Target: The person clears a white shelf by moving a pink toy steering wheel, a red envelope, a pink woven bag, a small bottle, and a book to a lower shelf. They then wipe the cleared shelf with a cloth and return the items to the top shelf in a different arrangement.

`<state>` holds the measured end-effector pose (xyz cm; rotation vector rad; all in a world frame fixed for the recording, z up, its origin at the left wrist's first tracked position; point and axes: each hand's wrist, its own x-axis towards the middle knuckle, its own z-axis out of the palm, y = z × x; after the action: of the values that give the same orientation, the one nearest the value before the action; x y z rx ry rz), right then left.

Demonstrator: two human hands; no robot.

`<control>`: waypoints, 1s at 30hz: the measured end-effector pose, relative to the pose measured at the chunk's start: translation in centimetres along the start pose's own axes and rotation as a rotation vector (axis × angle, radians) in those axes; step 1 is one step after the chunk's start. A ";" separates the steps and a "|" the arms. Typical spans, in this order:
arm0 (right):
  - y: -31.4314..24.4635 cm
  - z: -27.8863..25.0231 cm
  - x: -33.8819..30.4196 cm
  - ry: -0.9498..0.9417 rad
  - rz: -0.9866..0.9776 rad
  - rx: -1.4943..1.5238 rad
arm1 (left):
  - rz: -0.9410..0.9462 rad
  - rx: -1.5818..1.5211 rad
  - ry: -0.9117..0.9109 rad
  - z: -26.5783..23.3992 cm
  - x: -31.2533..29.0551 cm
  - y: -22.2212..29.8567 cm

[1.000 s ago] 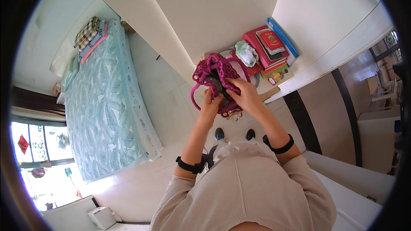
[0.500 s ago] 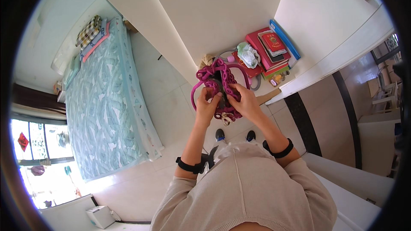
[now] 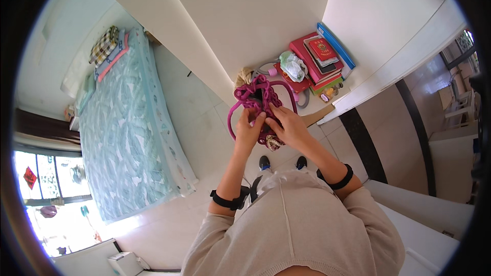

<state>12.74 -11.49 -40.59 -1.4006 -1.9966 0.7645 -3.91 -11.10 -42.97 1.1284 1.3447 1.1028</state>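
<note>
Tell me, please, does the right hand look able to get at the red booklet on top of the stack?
Probably yes: the red booklet lies uncovered atop the book stack, but the right hand would first need freeing from the magenta cord handbag.

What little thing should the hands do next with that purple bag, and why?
Maybe gently press together the two sides of the purple bag: the left hand and right hand seem to pinch opposite sides, close together, while a dark gap shows between them.
</note>
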 end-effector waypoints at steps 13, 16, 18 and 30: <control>2.9 -3.3 -2.1 -0.049 0.131 0.013 | 0.258 0.609 -0.570 -0.6 -3.3 5.3; 5.0 -3.9 -2.9 -0.040 -0.023 -0.094 | 0.776 0.923 -0.481 -0.2 -4.4 10.2; 3.9 -5.5 -3.3 -0.083 -0.093 -0.166 | 0.930 1.056 -0.469 0.2 -4.2 12.0; 3.8 -11.9 -2.7 -0.093 -0.142 0.079 | 1.008 0.723 -0.454 2.6 1.2 4.7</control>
<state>24.59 -11.44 -35.72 -1.1834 -2.0876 0.8480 -1.13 -9.13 -38.70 2.5851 0.7708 0.9025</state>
